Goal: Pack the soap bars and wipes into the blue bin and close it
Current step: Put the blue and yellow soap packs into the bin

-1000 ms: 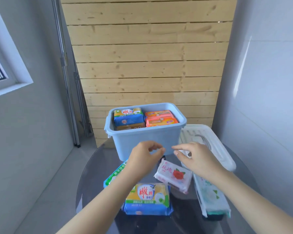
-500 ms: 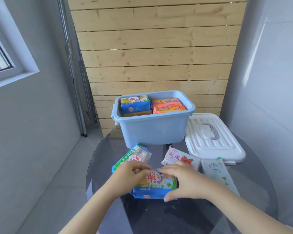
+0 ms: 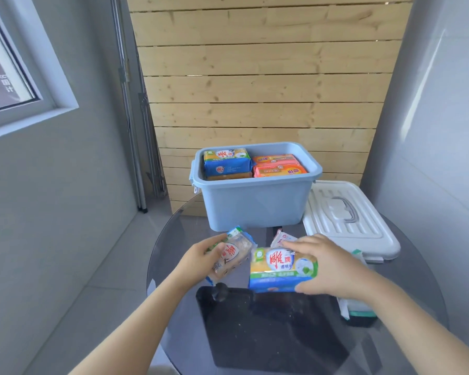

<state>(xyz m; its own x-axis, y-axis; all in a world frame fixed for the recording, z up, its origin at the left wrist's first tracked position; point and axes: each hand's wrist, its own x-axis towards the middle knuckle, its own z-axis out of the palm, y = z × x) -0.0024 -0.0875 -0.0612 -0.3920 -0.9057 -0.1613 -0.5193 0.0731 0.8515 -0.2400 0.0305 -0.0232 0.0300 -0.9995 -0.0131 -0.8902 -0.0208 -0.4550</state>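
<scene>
Two soap packs have come up off the glass table [image 3: 173, 266] since a moment ago: your left hand [image 3: 201, 259] grips the clear-wrapped bar [image 3: 234, 253], your right hand [image 3: 326, 266] the yellow-and-blue bar [image 3: 278, 269]. Both can go into the blue bin [image 3: 255, 204], already holding blue and orange bars. Its white lid [image 3: 347, 220] lies beside it.

Two bare forearms enter from the lower edge of the frame, no sleeves showing. The left hand [image 3: 201, 259] and right hand [image 3: 331, 266] wear no gloves, rings or watch.
</scene>
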